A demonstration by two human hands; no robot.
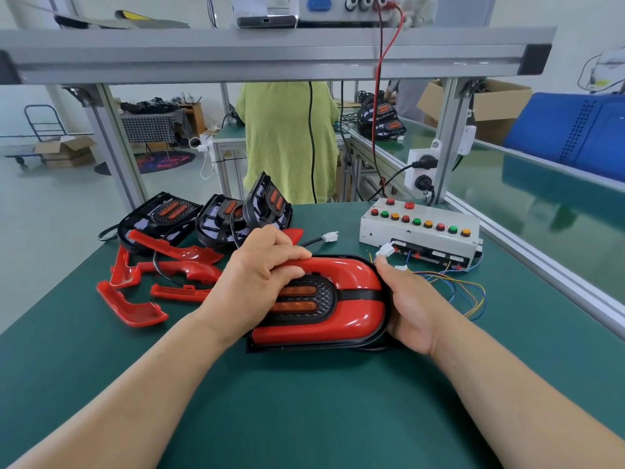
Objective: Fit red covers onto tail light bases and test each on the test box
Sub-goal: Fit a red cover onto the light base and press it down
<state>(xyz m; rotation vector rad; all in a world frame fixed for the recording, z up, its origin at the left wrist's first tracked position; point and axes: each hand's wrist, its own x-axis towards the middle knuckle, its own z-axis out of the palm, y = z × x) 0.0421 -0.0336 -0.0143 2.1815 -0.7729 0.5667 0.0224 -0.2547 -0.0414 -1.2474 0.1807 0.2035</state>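
Now, nearest us, just in front and left of the test box [419, 228], the tail light base [304, 347] lies flat on the bench [304, 418] with a red cover [355, 299] over it. Our left hand [263, 275] curls its grip over the cover's upper arm and bears down; our right hand [412, 302] wraps the rounded end, the end closest to the box, with fingers tucked beneath the base. The seam looks closed along the near edge, but under the left hand we cannot see it — a clip there may be only half caught, and lopsided pressure could leave one arm proud or crack the gloss. A black cable shows beneath the base's near rim; pinched, it could spoil the test. Just in front of the box, beside the right hand, coloured wires [466, 292] sprawl loose, easy to snag when we lift. Left of the box a white connector [329, 236] lies free — whose lead it is we cannot tell, so we might plug in the wrong one. Well left of the box loose covers [142, 289] lie heaped, and farther back on that side bare bases [162, 214] lean on one another and could slide.
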